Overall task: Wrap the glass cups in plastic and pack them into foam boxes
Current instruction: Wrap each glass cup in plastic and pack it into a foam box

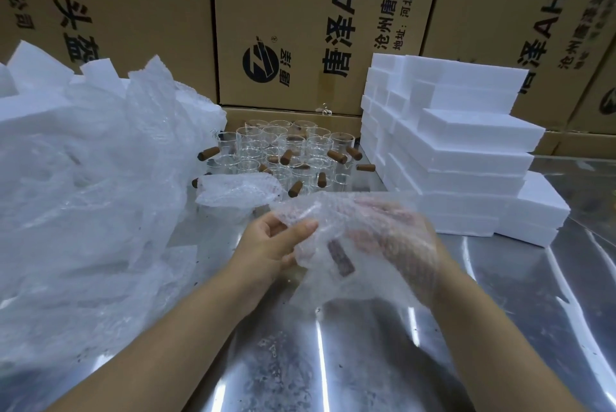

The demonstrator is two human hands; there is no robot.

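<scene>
A sheet of bubble wrap (336,211) is held over the middle of the metal table, with a glass cup inside it; only the cup's brown wooden handle (340,259) shows through. My left hand (275,243) pinches the wrap's left edge between thumb and fingers. My right hand (393,231) lies under the wrap and grips the wrapped cup. Several bare glass cups (283,153) with brown handles stand at the back of the table. White foam boxes (463,148) are stacked at the right.
A big heap of plastic and bubble wrap (86,185) fills the left side, with foam pieces (36,68) behind it. A loose piece of bubble wrap (236,191) lies before the cups. Cardboard cartons (300,28) wall off the back. The shiny metal table (333,361) reaches toward me.
</scene>
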